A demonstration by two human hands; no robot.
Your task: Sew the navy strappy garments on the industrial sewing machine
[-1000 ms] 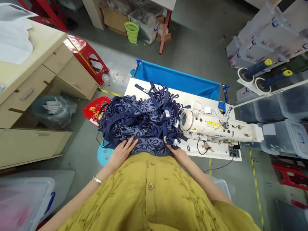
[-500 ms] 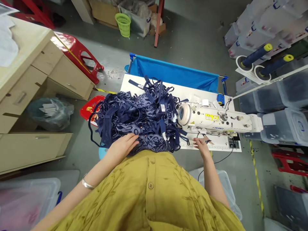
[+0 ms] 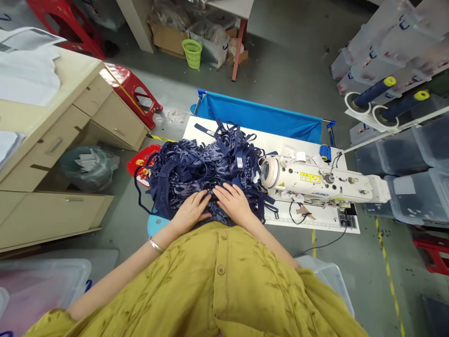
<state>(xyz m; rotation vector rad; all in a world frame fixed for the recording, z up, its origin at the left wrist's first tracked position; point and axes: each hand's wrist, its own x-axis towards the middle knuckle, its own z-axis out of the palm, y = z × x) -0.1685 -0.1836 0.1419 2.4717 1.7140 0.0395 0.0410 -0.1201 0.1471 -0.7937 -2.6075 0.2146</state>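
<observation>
Our left hand (image 3: 191,211) and right hand (image 3: 234,202) lie flat side by side, fingers spread and gripping nothing, pressed on the near edge of the navy garment pile (image 3: 205,171). The pile sits on the white table (image 3: 315,220), heaped at its left end, with straps hanging over at 9 o'clock. At 3 o'clock of the pile, just beside it, stands the sewing machine (image 3: 322,180). At 12 o'clock a blue cloth catcher (image 3: 259,117) hangs behind the table. At 10 o'clock stands a red stool (image 3: 131,91).
</observation>
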